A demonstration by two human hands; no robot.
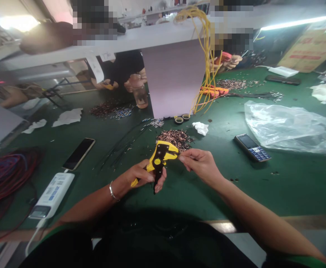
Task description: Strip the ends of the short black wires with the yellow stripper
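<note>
My left hand is wrapped round the handles of a yellow and black wire stripper. The tool's jaws point right, towards my right hand, whose thumb and forefinger pinch a thin wire right at the jaw opening. Most of that wire is hidden by the fingers and the tool. Just behind the stripper lies a heap of short copper-coloured and dark wire pieces. Long thin black wires are spread on the green table left of the tool.
A phone and a white power strip lie left, near coiled red cable. On the right are a keypad phone and a clear plastic bag. Yellow wires hang by an upright panel; co-workers' hands show beyond.
</note>
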